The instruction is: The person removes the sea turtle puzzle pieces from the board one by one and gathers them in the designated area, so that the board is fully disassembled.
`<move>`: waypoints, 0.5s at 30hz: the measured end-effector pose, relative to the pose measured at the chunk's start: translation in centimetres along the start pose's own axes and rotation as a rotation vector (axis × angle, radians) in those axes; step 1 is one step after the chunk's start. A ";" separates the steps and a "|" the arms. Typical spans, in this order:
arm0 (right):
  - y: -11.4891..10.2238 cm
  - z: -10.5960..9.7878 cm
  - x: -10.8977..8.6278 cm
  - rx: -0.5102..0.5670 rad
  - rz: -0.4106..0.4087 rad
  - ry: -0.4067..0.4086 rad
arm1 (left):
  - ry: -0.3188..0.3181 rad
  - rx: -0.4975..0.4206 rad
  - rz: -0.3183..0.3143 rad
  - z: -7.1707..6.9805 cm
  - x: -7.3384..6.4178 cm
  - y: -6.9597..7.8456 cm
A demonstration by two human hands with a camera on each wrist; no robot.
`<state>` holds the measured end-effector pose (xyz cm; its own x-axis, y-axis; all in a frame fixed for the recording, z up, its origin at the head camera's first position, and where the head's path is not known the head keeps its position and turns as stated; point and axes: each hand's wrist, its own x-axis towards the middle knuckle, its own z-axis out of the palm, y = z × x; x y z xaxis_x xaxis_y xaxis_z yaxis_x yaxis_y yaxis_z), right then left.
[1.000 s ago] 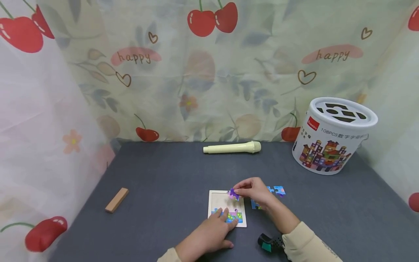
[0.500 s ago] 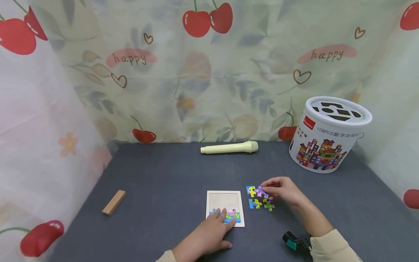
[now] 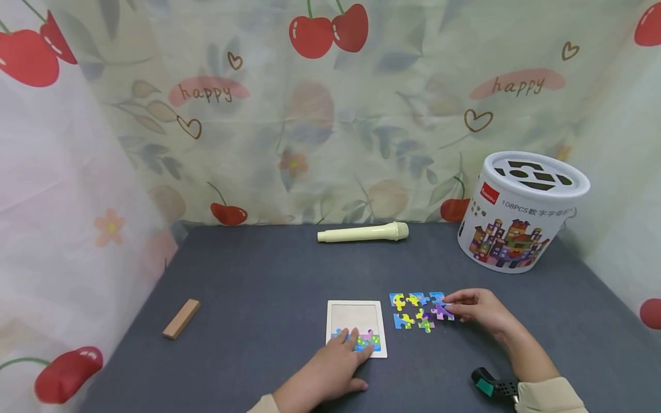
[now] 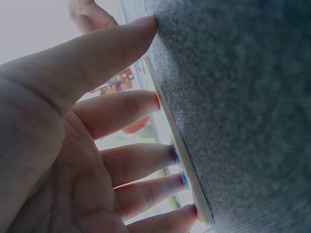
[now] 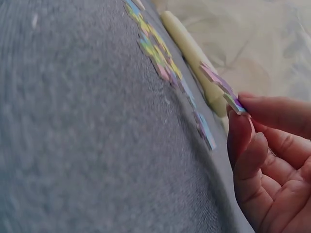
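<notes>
My left hand (image 3: 330,367) lies on the lower part of a pale wooden puzzle board (image 3: 356,314), fingers spread over the joined colourful pieces along its bottom. In the left wrist view its fingertips (image 4: 150,101) press at the board's edge, the thumb off it over the cloth. Right of the board my right hand (image 3: 485,310) pinches a purple puzzle piece (image 3: 442,311) between thumb and fingers. The right wrist view has that puzzle piece (image 5: 221,83) held above the tabletop. Several loose puzzle pieces (image 3: 404,321) in blue, yellow and green lie between board and hand.
A cream toy microphone (image 3: 363,233) lies at the back of the dark table (image 3: 258,275). At the back right stands a white block bucket (image 3: 516,223). A wooden block (image 3: 181,319) is at the left. A black-and-green device (image 3: 490,383) sits by my right wrist.
My right hand has moved right with the purple piece, from over the board, past the loose pieces, to their right end. The left hand has stayed on the board.
</notes>
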<state>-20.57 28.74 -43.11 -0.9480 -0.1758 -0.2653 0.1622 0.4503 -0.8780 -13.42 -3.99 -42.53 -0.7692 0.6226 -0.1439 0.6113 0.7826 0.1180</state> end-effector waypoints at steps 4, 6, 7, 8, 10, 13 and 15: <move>0.3 -0.3 0.0 0.002 0.032 -0.003 | 0.000 -0.001 0.001 0.0 0.0 0.0; 0.5 -0.3 0.1 -0.003 0.040 -0.007 | 0.002 -0.001 0.001 -0.1 0.0 0.0; 0.5 -0.4 0.1 -0.002 0.050 -0.006 | 0.005 -0.001 0.001 -0.1 0.0 0.0; 0.6 -0.4 0.1 -0.006 0.049 -0.011 | 0.007 -0.001 0.000 -0.1 0.0 0.0; 0.8 -0.5 0.1 -0.014 0.053 -0.017 | 0.007 -0.001 -0.001 -0.1 0.0 0.0; 1.0 -0.5 0.1 -0.024 0.059 -0.024 | 0.001 -0.001 -0.005 -0.1 0.0 0.1; 1.2 -0.4 0.1 -0.039 0.051 -0.032 | -0.006 -0.005 -0.007 -0.1 0.0 0.1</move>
<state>-20.59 29.58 -44.00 -0.9294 -0.1792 -0.3226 0.1988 0.4934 -0.8468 -13.39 -3.92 -42.44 -0.7725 0.6169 -0.1506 0.6048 0.7870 0.1219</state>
